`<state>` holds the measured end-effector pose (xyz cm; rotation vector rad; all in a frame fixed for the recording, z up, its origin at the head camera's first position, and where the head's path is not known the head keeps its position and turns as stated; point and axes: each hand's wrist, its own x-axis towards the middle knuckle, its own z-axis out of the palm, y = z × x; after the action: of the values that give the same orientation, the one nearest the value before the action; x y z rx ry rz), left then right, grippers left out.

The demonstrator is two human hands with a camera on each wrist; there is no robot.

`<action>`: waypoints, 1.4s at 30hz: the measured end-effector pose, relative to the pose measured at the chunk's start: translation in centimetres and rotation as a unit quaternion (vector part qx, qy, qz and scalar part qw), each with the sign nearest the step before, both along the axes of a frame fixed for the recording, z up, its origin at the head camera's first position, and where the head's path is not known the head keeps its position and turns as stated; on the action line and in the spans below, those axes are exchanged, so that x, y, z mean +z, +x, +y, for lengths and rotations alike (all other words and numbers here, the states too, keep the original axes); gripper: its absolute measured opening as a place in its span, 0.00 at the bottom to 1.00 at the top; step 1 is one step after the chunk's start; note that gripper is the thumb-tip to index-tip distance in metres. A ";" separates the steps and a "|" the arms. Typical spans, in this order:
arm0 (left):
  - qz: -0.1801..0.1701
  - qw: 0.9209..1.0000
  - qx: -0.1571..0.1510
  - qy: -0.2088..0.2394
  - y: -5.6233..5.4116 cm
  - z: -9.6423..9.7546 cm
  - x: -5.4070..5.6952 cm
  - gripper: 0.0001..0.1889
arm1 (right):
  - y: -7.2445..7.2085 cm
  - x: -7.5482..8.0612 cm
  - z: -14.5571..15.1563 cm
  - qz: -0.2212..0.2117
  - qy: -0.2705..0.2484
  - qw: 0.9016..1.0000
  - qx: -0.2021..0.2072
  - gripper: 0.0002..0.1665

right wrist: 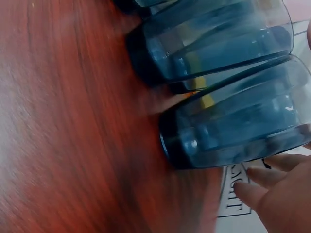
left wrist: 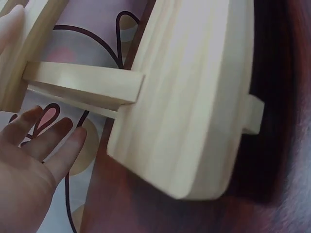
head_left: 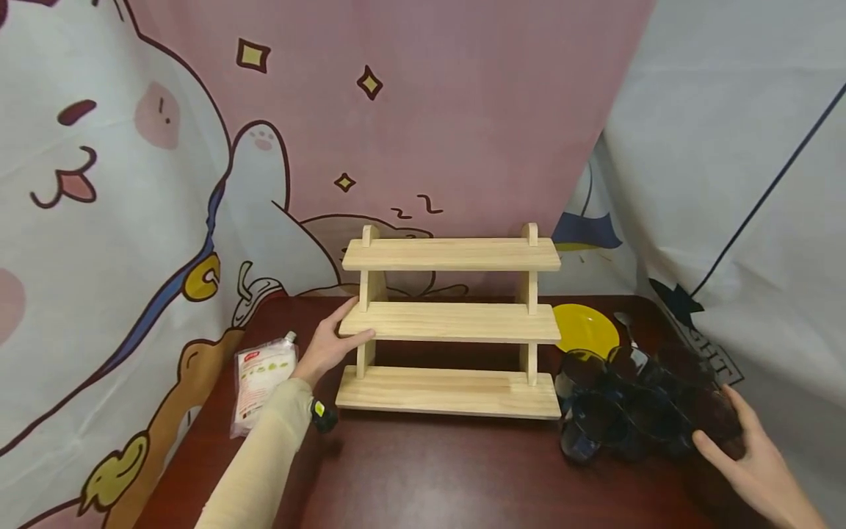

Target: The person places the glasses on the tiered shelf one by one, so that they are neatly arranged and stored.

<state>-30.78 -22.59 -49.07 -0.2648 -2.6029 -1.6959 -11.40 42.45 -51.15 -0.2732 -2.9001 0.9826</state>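
Note:
A three-tier wooden shelf (head_left: 449, 321) stands on the table. My left hand (head_left: 327, 349) is at the left end of its middle board, the thumb over the board and the other fingers behind. In the left wrist view those fingers (left wrist: 65, 155) stretch out fairly straight beside the wood. At the right, my right hand (head_left: 760, 455) holds a dark blue drinking glass (right wrist: 238, 116) near the rim, between thumb and fingers. This glass is upright on the table, the nearest right one of a cluster of several similar glasses (head_left: 598, 419).
A yellow plate (head_left: 587, 328) lies behind the glasses, with a spoon (head_left: 624, 323) beside it. Left of the shelf lies a white spouted pouch (head_left: 264, 378) in clear wrapping. Printed cloth (head_left: 476, 110) hangs behind and along the sides of the dark red-brown table (head_left: 463, 470).

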 end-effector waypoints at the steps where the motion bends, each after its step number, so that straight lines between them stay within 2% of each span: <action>1: 0.002 1.000 -0.001 0.012 0.0 0.1 -0.1 0.47 | 0.0 -0.2 0.0 0.005 -0.015 1.000 -0.002 0.62; 4: 0.004 0.999 -0.001 0.037 0.0 0.3 -0.5 0.46 | 0.3 -0.9 -0.1 0.047 -0.052 0.997 -0.008 0.62; 9: 0.011 0.998 0.006 0.056 0.0 0.4 -1.0 0.45 | 0.5 -2.4 -0.6 0.124 -0.116 0.985 -0.008 0.60; 17: 0.015 0.996 0.003 0.090 -0.2 0.7 -1.3 0.45 | 0.1 -3.1 -1.1 0.172 -0.133 0.976 -0.034 0.58; 22: 0.010 0.993 0.004 0.114 -0.3 0.8 -1.5 0.45 | 0.2 -3.4 -1.3 0.170 -0.149 0.972 -0.060 0.57; 31: 0.019 0.993 0.012 0.117 -0.1 0.7 -1.8 0.43 | 0.5 -2.9 -1.4 0.113 -0.147 0.974 -0.128 0.56; 34: 0.020 0.993 0.015 0.118 -0.2 0.7 -2.0 0.43 | 0.6 -2.7 -1.4 0.098 -0.156 0.972 -0.146 0.57; 37: 0.015 0.993 0.016 0.119 -0.3 0.7 -2.0 0.44 | 0.9 -2.4 -1.3 0.103 -0.161 0.969 -0.159 0.55; 42: 0.005 0.993 0.017 0.117 -0.4 0.8 -1.9 0.45 | 1.6 -1.2 -1.1 0.135 -0.152 0.966 -0.159 0.52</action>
<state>-31.17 -21.77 -50.95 -0.2189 -2.3568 -1.9571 -9.84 41.32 -52.38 -0.5537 -2.3614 1.2834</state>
